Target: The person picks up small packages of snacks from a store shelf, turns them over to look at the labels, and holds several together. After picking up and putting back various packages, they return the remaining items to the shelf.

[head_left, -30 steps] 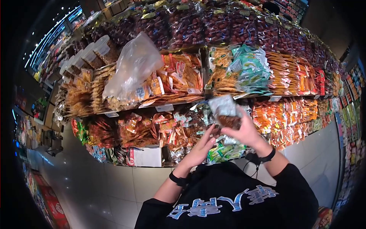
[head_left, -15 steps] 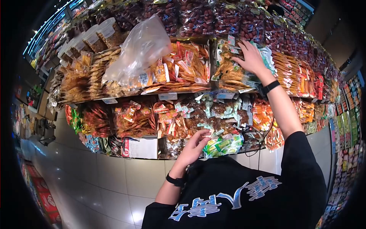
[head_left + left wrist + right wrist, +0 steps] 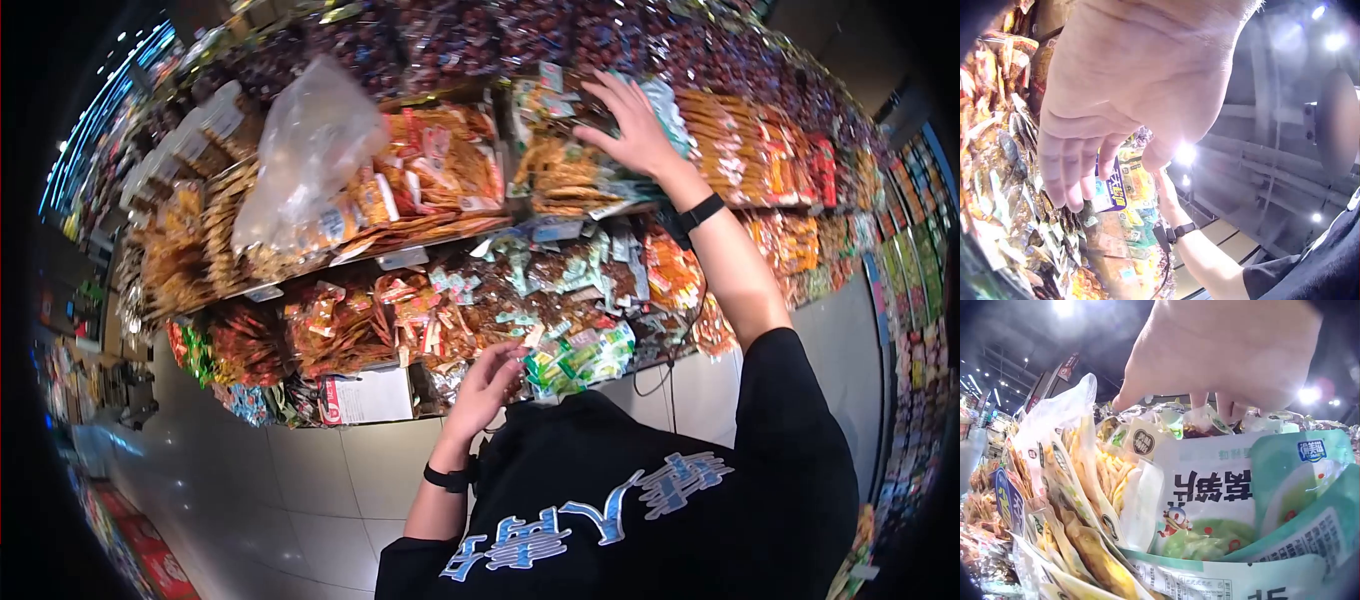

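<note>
My right hand (image 3: 632, 130) is spread over the upper shelf's snack packets, thumb apart from the fingers, nothing visible in its grasp. In the right wrist view, that hand (image 3: 1229, 350) hangs above a white-and-green pouch (image 3: 1210, 506), its fingertips overlapping the packets behind. Yellowish clear-fronted packets (image 3: 1113, 481) stand beside the pouch. Low in front of the body, my left hand (image 3: 482, 390) is loosely bent, close to the green-and-white packets (image 3: 585, 360). From the left wrist, its palm (image 3: 1141, 81) shows with the fingers relaxed beside small brown packets (image 3: 1019, 194).
A translucent plastic bag (image 3: 315, 150) sits on the upper shelf, over orange-red packets (image 3: 440, 160). Clear tubs (image 3: 215, 125) stand to its left, and dark red packs (image 3: 480, 45) line the back. A white box (image 3: 372, 395) lies at the lower front edge.
One second ago my right hand held a brown packet with a pale label over the lower shelf. It has since moved up to the upper bin without it. My left hand has drawn back slightly.
</note>
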`<state>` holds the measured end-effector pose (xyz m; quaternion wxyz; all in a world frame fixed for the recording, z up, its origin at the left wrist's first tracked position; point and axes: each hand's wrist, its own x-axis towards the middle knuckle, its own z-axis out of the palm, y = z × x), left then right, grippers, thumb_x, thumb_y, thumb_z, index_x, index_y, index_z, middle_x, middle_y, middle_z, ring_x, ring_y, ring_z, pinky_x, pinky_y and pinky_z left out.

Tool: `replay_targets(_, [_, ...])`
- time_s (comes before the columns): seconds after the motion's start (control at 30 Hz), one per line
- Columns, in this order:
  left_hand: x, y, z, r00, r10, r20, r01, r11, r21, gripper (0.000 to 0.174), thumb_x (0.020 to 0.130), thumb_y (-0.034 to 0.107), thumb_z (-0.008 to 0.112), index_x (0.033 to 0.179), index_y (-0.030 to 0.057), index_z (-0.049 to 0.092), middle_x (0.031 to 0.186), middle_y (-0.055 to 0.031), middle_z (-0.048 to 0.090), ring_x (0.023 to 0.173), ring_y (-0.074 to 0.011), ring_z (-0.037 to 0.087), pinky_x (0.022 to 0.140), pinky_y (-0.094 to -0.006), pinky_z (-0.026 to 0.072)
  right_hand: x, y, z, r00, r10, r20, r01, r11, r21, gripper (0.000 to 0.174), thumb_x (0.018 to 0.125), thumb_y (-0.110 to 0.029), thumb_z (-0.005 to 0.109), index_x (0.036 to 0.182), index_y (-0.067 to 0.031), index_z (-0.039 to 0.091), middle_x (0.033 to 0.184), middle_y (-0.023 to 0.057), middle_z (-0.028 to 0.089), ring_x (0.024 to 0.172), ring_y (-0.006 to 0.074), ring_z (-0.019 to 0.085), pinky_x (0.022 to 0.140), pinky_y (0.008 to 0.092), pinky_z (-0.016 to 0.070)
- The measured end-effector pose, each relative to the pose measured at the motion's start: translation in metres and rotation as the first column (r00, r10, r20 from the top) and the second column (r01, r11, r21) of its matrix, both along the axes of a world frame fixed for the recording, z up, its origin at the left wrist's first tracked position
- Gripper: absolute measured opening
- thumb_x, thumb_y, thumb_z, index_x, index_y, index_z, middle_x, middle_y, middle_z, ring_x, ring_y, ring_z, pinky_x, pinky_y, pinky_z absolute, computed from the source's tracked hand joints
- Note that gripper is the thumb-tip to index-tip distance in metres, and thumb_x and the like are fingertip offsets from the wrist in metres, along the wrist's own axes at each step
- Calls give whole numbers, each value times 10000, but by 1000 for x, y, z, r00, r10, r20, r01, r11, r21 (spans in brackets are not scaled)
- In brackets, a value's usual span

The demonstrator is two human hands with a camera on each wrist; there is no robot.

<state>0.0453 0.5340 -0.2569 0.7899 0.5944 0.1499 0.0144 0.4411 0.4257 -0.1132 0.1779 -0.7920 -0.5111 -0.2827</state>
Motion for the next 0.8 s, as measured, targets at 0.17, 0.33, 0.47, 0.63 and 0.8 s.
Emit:
replay_targets(0.17, [4, -6, -3, 997, -29, -69, 27, 999, -29, 322, 1011, 129, 467, 1299, -13, 495, 1205, -110, 615, 1083, -188, 609, 933, -324, 481, -22, -65, 6, 993, 98, -63, -76, 954, 291, 458, 863, -355, 686, 1203, -60, 604, 1292, 153, 580, 1236, 341, 509, 1078, 436, 359])
replay_targets(0.33, [15, -11, -17, 983, -68, -169, 68, 998, -9, 319, 1009, 156, 469, 1281, -5, 510, 1196, -108, 620, 1069, -192, 614, 928, -330, 485, -47, -165, -33, 973, 1, -229, 136, 803, 581, 260, 920, -144, 594, 1131, 5, 629, 1160, 138, 653, 1113, 241, 603, 980, 352, 443])
replay_targets(0.47, [31, -21, -19, 967, -120, -225, 109, 992, -59, 279, 1013, 111, 459, 1251, -25, 509, 1142, -93, 626, 1037, -159, 599, 928, -313, 477, -78, -247, -83, 869, -196, -455, 479, 566, 671, 184, 979, -88, 512, 1079, 19, 624, 1082, 99, 653, 1017, 171, 606, 911, 297, 461])
replay_targets(0.63, [55, -47, -22, 959, -130, -251, 123, 991, -45, 248, 1009, 123, 466, 1209, -7, 535, 1109, -61, 622, 1006, -145, 599, 899, -293, 468, -93, -333, -173, 678, -260, -688, 725, 396, 564, 181, 991, -125, 522, 937, 13, 628, 924, 44, 638, 836, 107, 571, 779, 254, 460])
replay_targets(0.8, [62, -87, -31, 959, -101, -265, 92, 995, -48, 250, 1005, 119, 469, 1208, -11, 533, 1125, -71, 616, 1029, -166, 605, 904, -297, 472, -88, -396, -270, 492, -304, -816, 807, 511, 297, 157, 969, -114, 526, 913, -26, 643, 847, 39, 643, 787, 124, 592, 746, 274, 481])
